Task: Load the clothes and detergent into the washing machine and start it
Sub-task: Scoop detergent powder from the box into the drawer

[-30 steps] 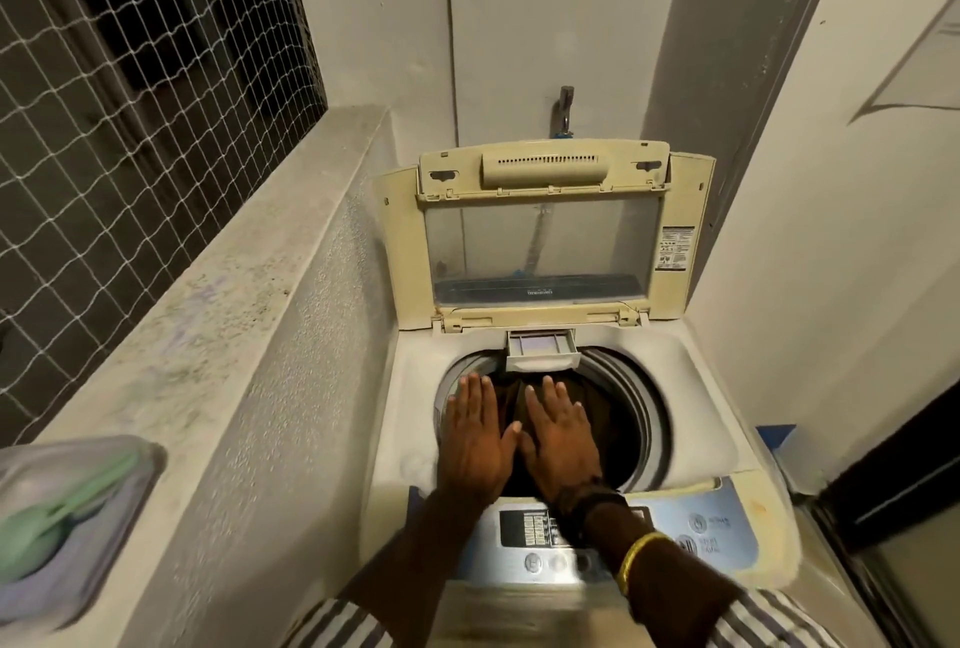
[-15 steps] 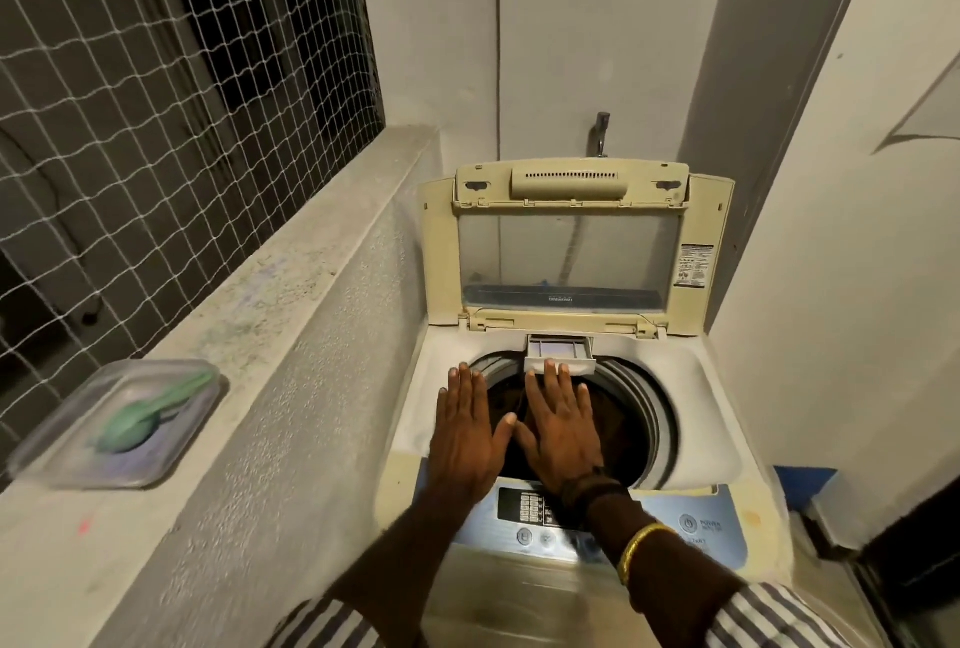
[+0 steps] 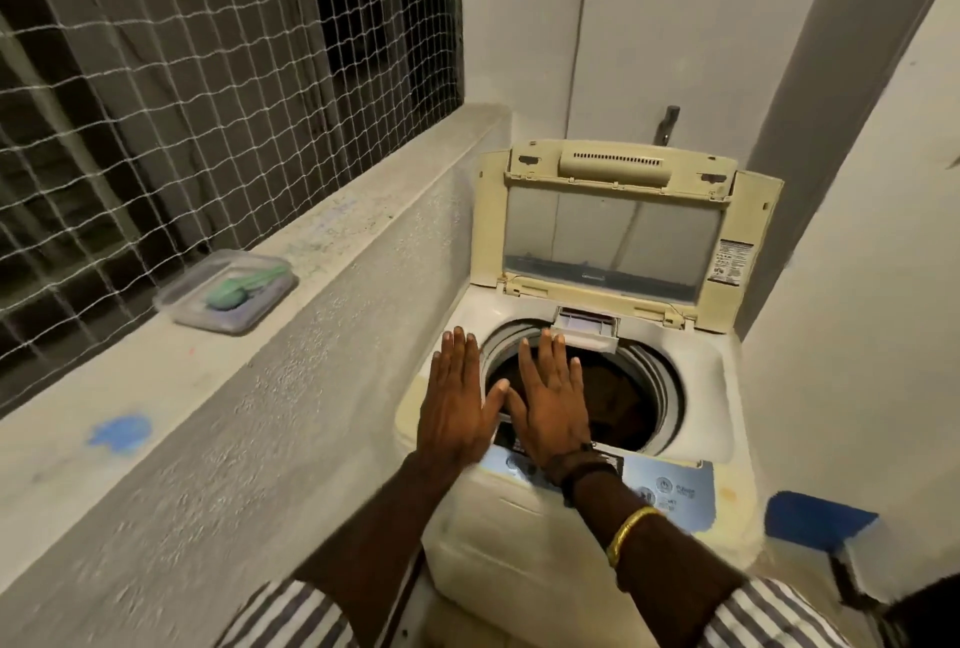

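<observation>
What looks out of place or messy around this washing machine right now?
Two things. A blue smear stains the grey concrete ledge, possibly spilled powder or paint. The small white detergent drawer at the back of the cream top-loading washing machine juts out over the drum. Nothing looks broken.

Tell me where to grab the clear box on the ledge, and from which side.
Probably span the clear box across its two long edges with the left hand, coming from above on the washer side. It lies flat and shallow on the ledge, and the net closes off its far side.
</observation>
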Demonstrator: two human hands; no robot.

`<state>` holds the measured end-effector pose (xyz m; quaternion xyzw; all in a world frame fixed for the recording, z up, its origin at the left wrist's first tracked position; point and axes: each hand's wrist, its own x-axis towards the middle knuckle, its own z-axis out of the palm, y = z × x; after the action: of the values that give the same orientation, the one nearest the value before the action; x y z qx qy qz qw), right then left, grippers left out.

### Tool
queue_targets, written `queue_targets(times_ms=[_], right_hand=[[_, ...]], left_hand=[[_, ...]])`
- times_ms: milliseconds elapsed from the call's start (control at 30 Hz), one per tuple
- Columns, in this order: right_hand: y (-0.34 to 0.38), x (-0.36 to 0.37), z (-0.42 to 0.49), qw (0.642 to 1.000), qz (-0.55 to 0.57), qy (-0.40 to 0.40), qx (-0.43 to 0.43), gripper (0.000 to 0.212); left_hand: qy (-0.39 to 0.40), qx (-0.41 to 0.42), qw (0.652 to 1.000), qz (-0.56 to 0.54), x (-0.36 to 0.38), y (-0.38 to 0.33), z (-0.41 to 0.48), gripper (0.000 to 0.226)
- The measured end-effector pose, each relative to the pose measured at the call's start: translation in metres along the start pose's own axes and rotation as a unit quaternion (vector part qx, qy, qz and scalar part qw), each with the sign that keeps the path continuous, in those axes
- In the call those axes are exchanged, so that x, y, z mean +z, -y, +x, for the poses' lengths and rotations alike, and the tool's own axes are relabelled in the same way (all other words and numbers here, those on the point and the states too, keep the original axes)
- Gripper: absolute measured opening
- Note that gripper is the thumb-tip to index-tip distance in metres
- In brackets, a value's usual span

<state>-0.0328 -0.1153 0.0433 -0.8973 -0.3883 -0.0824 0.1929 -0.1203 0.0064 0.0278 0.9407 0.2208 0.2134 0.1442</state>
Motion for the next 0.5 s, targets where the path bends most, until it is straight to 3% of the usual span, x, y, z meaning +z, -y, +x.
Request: queue_targets(times_ms=[233, 500], right_hand=[[0.038, 0.001, -0.003, 0.997, 0.053, 0.003, -0.047, 0.076], [0.093, 0.000, 0.019, 0.988, 0.103, -0.025, -0.110, 0.072]], left_hand=[[-0.053, -0.024, 0.998, 0.006, -0.030, 0.028, -0.022, 0.088], [-0.123, -0.064, 0.990, -0.003, -0.074, 0.050, -0.026, 0.071]])
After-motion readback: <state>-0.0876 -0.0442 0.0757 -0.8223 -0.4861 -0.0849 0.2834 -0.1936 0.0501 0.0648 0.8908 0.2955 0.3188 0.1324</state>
